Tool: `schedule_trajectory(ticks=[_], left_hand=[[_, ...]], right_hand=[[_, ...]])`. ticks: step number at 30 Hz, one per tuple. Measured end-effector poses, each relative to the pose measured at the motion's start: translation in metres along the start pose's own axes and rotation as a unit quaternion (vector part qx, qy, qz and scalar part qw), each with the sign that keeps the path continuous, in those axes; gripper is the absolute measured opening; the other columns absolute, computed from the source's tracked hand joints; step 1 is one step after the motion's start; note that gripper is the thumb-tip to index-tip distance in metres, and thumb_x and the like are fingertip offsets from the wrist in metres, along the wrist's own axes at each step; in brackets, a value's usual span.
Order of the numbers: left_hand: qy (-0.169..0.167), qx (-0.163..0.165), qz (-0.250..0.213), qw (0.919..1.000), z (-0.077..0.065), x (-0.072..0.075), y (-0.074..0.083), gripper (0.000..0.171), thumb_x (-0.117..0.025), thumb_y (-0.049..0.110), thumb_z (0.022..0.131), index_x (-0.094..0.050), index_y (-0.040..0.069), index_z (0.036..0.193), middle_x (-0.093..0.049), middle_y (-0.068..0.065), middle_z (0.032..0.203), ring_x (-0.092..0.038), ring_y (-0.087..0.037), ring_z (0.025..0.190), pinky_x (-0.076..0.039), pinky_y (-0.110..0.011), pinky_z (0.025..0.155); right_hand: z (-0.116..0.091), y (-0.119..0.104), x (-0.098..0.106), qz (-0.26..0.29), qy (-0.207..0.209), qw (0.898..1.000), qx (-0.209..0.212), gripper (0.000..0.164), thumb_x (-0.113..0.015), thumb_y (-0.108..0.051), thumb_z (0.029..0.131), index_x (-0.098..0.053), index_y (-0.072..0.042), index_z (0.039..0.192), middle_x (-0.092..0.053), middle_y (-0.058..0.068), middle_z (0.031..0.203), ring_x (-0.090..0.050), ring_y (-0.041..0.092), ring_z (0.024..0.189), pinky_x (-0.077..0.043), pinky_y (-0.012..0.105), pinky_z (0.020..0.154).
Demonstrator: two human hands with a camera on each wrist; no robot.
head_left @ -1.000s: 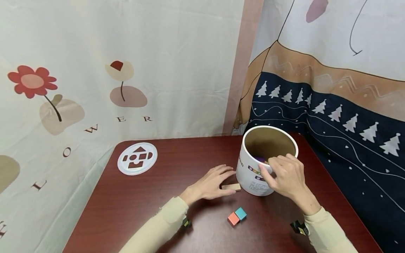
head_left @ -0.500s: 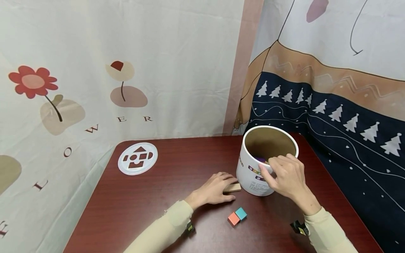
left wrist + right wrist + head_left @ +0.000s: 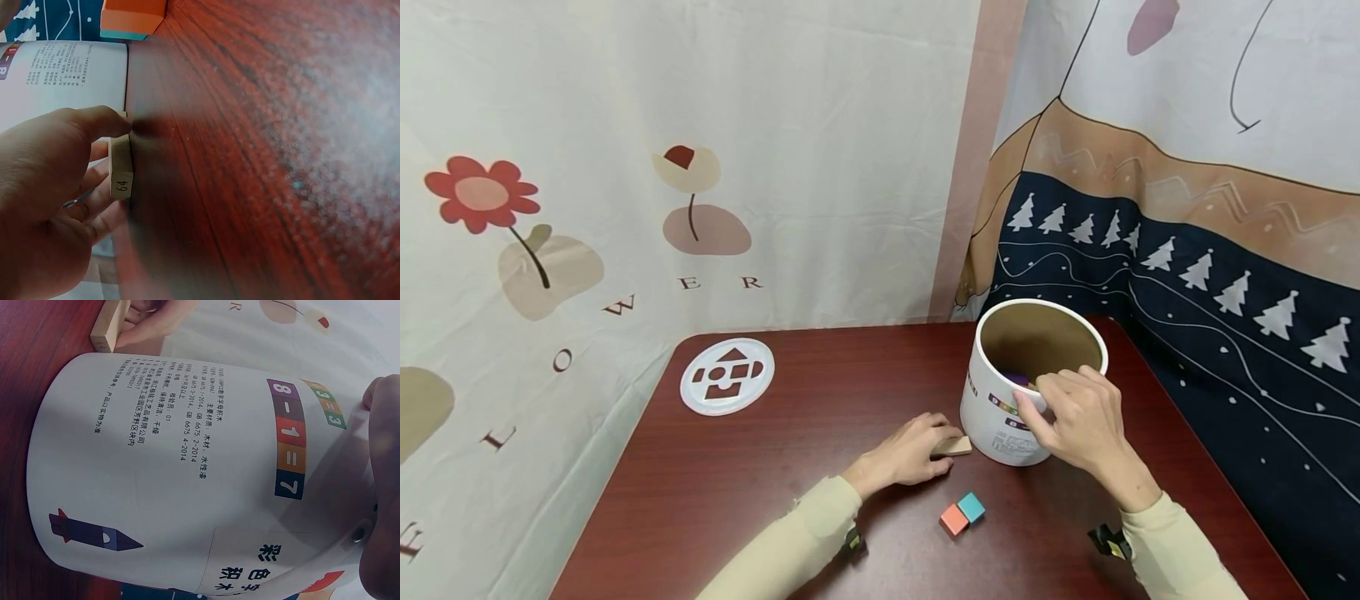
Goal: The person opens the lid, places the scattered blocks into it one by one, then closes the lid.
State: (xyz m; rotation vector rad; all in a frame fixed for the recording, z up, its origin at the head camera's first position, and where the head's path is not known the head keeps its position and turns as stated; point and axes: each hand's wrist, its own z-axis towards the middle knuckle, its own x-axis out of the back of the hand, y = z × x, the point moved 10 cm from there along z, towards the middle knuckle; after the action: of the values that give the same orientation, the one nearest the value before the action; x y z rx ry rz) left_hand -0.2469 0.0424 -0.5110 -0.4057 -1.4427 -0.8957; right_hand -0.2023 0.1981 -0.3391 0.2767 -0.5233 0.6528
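My left hand (image 3: 913, 450) pinches a small plain wooden block (image 3: 953, 446) lying on the table by the foot of a white bucket. In the left wrist view the block (image 3: 120, 156) sits between thumb and fingers, its end marked 64. My right hand (image 3: 1082, 417) grips the near rim of the white bucket (image 3: 1000, 429), thumb outside; the fingers inside are partly hidden. Something purple (image 3: 1017, 378) shows inside the bucket. The right wrist view has the bucket's printed side (image 3: 144, 475) close up, with the block's end (image 3: 106, 331) beyond it.
An orange cube (image 3: 953, 521) and a teal cube (image 3: 972, 507) touch each other on the dark red table (image 3: 820, 367), nearer than the bucket. A white round plate with cut-out shapes (image 3: 763, 367) lies at the back left. Printed curtains (image 3: 835, 167) hang behind the table.
My left hand has shifted slightly nearer and closed its thumb and fingers on the wooden block. The right hand and the bucket have stayed where they were.
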Motion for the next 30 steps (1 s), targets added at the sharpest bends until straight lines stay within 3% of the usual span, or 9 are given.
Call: schedule_trajectory(ticks=[5,19,30], left_hand=[[0.007,-0.006,-0.016,0.9998,-0.0002,0.0009,0.0006,0.040,-0.075,0.019,0.088,-0.073,0.013,0.128,-0.066,-0.001,0.113,-0.057,-0.011,0.097,-0.052,-0.025,0.085],[0.010,-0.011,-0.024,0.9996,-0.0009,0.0006,0.0009,0.040,-0.075,0.017,0.086,-0.074,0.012,0.125,-0.066,-0.001,0.110,-0.056,-0.010,0.093,-0.052,-0.024,0.082],[0.011,-0.001,-0.027,0.9996,-0.0033,0.0051,-0.0063,0.040,-0.074,0.017,0.086,-0.073,0.012,0.126,-0.066,-0.001,0.115,-0.058,-0.012,0.101,-0.052,-0.027,0.089]], right_hand=[[0.0002,0.0003,0.0000,-0.001,-0.002,1.000,-0.001,0.045,-0.053,-0.042,0.092,-0.041,-0.017,0.057,-0.035,-0.004,0.048,-0.030,0.013,0.044,-0.021,0.031,0.046],[0.0004,0.0007,-0.0009,0.000,-0.008,1.000,-0.006,0.044,-0.053,-0.041,0.092,-0.041,-0.017,0.057,-0.036,-0.003,0.048,-0.031,0.013,0.045,-0.022,0.031,0.046],[0.0003,0.0004,-0.0011,-0.002,-0.007,1.000,-0.002,0.045,-0.052,-0.042,0.092,-0.041,-0.017,0.057,-0.037,-0.003,0.048,-0.031,0.014,0.044,-0.021,0.031,0.046]])
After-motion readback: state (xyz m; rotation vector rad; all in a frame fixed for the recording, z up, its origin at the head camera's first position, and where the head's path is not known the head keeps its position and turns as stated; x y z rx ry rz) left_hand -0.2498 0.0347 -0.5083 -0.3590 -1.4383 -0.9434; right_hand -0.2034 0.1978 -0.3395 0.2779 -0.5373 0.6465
